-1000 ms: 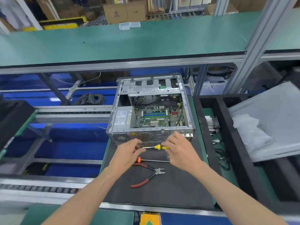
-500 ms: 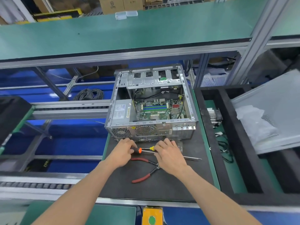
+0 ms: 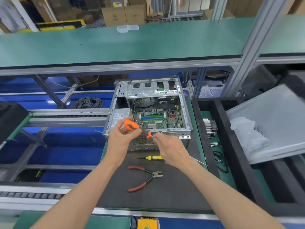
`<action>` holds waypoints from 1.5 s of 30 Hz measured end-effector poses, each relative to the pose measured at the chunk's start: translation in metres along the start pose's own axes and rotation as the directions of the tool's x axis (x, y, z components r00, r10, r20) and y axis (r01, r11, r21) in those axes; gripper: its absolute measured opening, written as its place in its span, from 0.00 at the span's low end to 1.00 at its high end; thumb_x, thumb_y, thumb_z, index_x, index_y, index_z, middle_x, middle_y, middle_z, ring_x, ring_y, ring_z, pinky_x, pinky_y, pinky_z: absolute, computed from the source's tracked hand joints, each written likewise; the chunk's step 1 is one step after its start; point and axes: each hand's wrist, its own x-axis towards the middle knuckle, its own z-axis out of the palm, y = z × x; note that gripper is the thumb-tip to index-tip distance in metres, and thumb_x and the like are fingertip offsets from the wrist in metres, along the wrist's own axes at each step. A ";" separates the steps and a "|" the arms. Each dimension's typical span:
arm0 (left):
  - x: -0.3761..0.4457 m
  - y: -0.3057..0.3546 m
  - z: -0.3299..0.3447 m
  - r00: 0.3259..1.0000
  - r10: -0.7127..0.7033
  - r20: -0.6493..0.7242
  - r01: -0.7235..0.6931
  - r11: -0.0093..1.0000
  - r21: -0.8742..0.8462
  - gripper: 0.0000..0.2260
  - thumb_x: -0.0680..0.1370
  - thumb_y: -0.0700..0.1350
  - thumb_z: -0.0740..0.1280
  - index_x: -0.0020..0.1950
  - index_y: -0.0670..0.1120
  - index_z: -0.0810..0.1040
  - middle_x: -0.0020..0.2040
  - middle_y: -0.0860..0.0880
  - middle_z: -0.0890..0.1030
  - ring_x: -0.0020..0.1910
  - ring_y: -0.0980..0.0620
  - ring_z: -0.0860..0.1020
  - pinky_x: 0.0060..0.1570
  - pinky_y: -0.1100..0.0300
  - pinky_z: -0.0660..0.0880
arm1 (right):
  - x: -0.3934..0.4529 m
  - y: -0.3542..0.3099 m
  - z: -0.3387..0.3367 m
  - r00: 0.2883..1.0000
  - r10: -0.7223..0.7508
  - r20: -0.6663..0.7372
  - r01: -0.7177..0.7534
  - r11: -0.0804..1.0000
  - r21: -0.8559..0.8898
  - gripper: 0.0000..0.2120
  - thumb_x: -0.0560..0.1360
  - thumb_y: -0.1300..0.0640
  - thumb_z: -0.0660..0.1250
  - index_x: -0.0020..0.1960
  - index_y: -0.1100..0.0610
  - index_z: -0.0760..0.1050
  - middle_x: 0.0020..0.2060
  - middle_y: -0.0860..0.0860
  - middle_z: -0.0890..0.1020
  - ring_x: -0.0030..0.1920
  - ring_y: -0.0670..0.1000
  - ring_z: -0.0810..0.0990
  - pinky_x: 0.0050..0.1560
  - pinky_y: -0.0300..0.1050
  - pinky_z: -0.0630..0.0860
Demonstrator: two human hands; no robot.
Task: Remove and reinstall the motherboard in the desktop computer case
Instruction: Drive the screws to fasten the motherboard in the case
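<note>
Our left hand [image 3: 121, 140] grips the orange screwdriver [image 3: 135, 127] handle; our right hand [image 3: 171, 150] pinches its shaft, readying it for motherboard [image 3: 158, 120] screws.

screwdriver [image 3: 132, 126] orange-black | small screwdriver [image 3: 154, 157] yellow | pliers [image 3: 140, 178] red-handled | mat [image 3: 165, 192] dark grey

The scene is bright and evenly lit from overhead, so shadows are soft, with only a faint one on the dark mat [image 3: 173, 192] below the right hand [image 3: 171, 151]. Pale glare washes the grey side panel [image 3: 272, 116] to the right of that hand, and the green shelf [image 3: 148, 43] beyond both hands shows a dull sheen. Straight rails bow near the edges from the wide lens, and the left hand [image 3: 119, 139] with its orange-handled screwdriver [image 3: 132, 126] looks slightly motion-smeared.
</note>
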 end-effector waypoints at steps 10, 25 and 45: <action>0.009 0.014 0.074 0.792 -0.228 0.567 0.112 0.966 0.232 0.13 0.75 0.34 0.70 0.60 0.39 0.81 0.55 0.40 0.85 0.53 0.47 0.82 0.58 0.50 0.76 | 0.105 -0.030 -0.063 0.888 0.352 -0.295 -0.212 0.884 0.417 0.13 0.83 0.56 0.59 0.43 0.56 0.77 0.29 0.49 0.81 0.35 0.51 0.78 0.43 0.56 0.76; 0.119 0.044 0.034 0.994 -0.024 0.103 -0.003 0.968 0.251 0.05 0.74 0.38 0.75 0.40 0.46 0.86 0.37 0.44 0.85 0.42 0.44 0.86 0.42 0.55 0.83 | 0.184 -0.019 -0.066 0.961 0.175 -0.212 -0.093 0.933 0.347 0.08 0.82 0.61 0.61 0.45 0.62 0.74 0.35 0.49 0.81 0.35 0.45 0.76 0.41 0.44 0.71; 0.222 0.013 -0.042 0.993 0.018 -0.117 0.058 0.786 0.615 0.12 0.78 0.33 0.69 0.59 0.44 0.84 0.49 0.48 0.85 0.50 0.54 0.82 0.62 0.56 0.77 | 0.297 0.005 0.001 0.976 0.121 -0.181 -0.095 0.985 0.143 0.09 0.84 0.62 0.57 0.48 0.63 0.72 0.35 0.56 0.82 0.37 0.57 0.81 0.42 0.56 0.77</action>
